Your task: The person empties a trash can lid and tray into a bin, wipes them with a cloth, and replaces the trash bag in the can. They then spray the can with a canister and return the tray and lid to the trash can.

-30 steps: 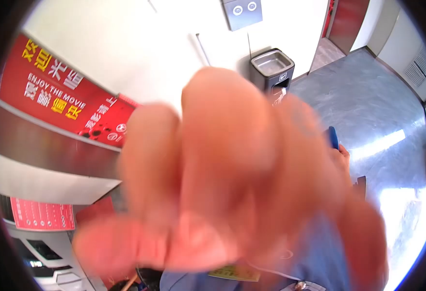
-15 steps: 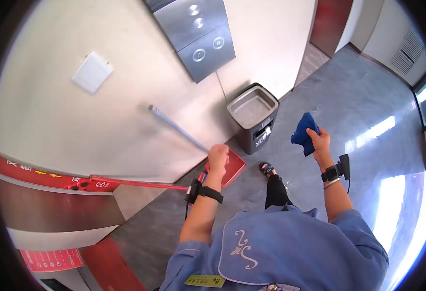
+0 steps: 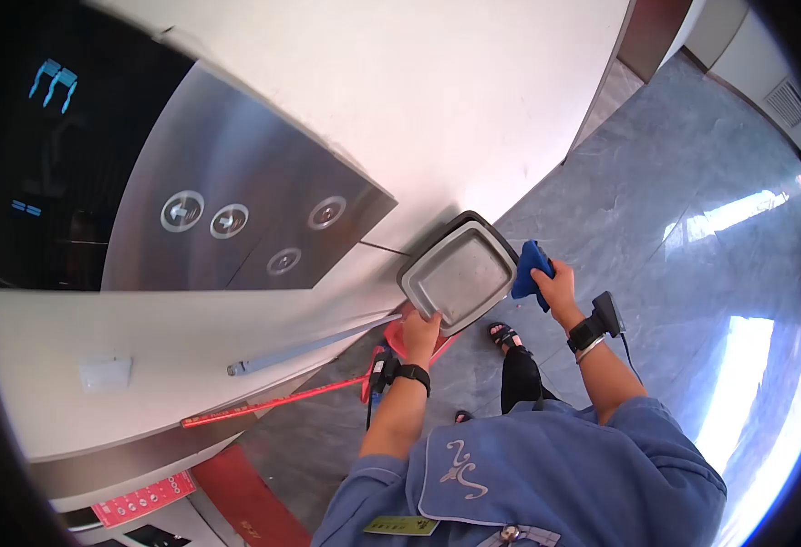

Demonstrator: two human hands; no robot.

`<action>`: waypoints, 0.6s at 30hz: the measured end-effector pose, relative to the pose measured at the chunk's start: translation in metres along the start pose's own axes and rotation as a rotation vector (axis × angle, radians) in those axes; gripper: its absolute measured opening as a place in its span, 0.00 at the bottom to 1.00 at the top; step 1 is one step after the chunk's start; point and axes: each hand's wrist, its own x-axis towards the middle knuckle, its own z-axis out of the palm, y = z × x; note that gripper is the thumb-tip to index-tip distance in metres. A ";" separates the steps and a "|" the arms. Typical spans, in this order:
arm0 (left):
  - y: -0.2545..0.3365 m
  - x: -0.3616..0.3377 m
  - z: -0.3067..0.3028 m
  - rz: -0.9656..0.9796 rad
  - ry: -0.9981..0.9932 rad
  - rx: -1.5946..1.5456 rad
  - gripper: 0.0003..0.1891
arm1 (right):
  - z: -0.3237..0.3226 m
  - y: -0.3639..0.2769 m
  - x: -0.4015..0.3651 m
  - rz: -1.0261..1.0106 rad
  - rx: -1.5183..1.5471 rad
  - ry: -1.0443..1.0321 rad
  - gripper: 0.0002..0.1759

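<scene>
My left hand (image 3: 421, 335) is at the near left corner of the grey metal tray (image 3: 484, 278) on top of a dark bin. Its thumb lies over the tray's rim and the other fingers are hidden below. A dark edge of the bin (image 3: 467, 219) shows behind the tray. My right hand (image 3: 556, 287) grips a folded blue cloth (image 3: 530, 273) just right of the tray. Behind my left hand, a red dustpan (image 3: 400, 339) with a grey handle (image 3: 314, 345) and a red stick (image 3: 273, 402) slant toward the wall.
A steel elevator button panel (image 3: 263, 205) with a dark display (image 3: 54, 164) is on the white wall at left. A red mat (image 3: 250, 497) lies at lower left. Glossy grey floor (image 3: 619, 201) stretches to the right. My sandalled foot (image 3: 504, 335) is below the tray.
My left hand has moved from beside the bin onto the tray's rim. My right hand has brought the blue cloth close to the tray. The view has shifted nearer the button panel.
</scene>
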 end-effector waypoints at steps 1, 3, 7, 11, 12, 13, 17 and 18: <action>0.007 0.000 -0.003 -0.052 0.012 -0.002 0.15 | -0.002 0.002 0.000 0.029 0.014 -0.011 0.15; 0.020 0.004 -0.011 -0.256 -0.098 -0.122 0.17 | -0.003 0.009 0.005 0.047 0.041 0.002 0.15; 0.004 0.005 -0.014 -0.221 -0.155 -0.192 0.17 | -0.011 0.014 0.014 0.055 0.115 0.002 0.11; 0.003 0.000 -0.014 -0.326 -0.182 -0.539 0.13 | -0.021 -0.016 0.023 0.020 0.224 0.011 0.12; 0.021 -0.005 -0.028 -0.417 -0.220 -0.651 0.12 | -0.020 -0.021 0.025 0.004 0.254 0.006 0.12; 0.033 -0.009 -0.037 -0.508 -0.256 -0.764 0.11 | -0.019 -0.027 0.026 -0.014 0.283 0.000 0.12; 0.016 -0.008 -0.011 -0.379 -0.094 -0.944 0.08 | -0.008 -0.033 0.029 0.017 0.329 -0.147 0.11; 0.015 -0.009 -0.009 -0.375 -0.075 -0.982 0.08 | -0.003 -0.034 0.027 0.018 0.323 -0.179 0.10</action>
